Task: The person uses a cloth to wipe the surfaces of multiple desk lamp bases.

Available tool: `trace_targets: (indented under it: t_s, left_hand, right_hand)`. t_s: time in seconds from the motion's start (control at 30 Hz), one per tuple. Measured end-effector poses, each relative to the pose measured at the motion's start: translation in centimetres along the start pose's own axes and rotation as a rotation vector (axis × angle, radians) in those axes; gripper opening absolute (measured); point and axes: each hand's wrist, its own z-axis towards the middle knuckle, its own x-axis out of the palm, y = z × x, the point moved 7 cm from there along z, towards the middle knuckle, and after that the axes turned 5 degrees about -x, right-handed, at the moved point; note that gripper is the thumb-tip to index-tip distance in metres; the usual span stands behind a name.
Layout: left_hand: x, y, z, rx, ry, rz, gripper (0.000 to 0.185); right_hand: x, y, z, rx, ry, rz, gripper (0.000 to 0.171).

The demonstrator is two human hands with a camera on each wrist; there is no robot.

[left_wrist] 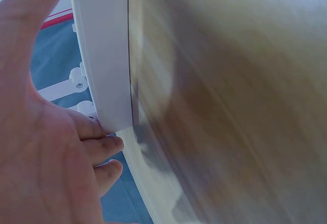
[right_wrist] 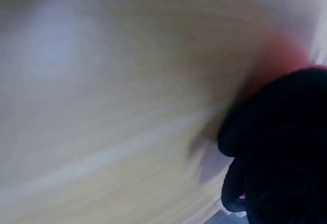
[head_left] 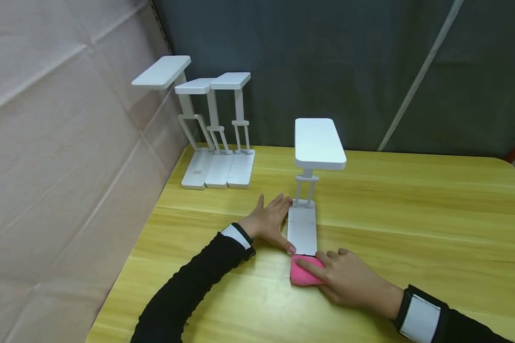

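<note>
White and slim, a stand (head_left: 307, 177) with a rectangular top panel (head_left: 318, 140) and a flat base (head_left: 302, 226) is standing right of centre in the head view, and we are seeing it on a yellow wood-grain table (head_left: 420, 238). Our left hand (head_left: 268, 223) is spreading its fingers beside the base's left edge, the thumb touching its lower-left corner. Our right hand (head_left: 349, 281) is gripping a soft pink cloth (head_left: 301, 275) at the base's front edge, one finger lying straight across it. At upper left, three similar white stands (head_left: 217, 169) are standing side by side before a dark grey curtain (head_left: 326, 71).

In the left wrist view, we are seeing the palm at left, with fingertips touching the base's end near the centre.

In the right wrist view, a black sleeve (right_wrist: 281, 152) is filling the lower right; we cannot tell the hand's state there.
</note>
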Motion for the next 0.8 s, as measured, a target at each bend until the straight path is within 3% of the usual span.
trace_targets:
  t_s: [0.43,0.63,0.8]
  left_hand:
    - [0.1,0.1,0.0,0.002,0.007,-0.01,0.13]
    - [0.0,0.1,-0.1,-0.002,-0.001,0.0,0.131]
    - [-0.1,-0.1,0.0,-0.005,-0.014,0.005,0.13]
  right_hand:
    - [-1.0,-1.4,-2.6,0.035,0.052,-0.022,0.067]
    - [-2.0,0.4,-0.4,-0.04,0.069,-0.027,0.062]
    - [-1.1,1.7,2.4,-0.05,0.091,-0.014,0.056]
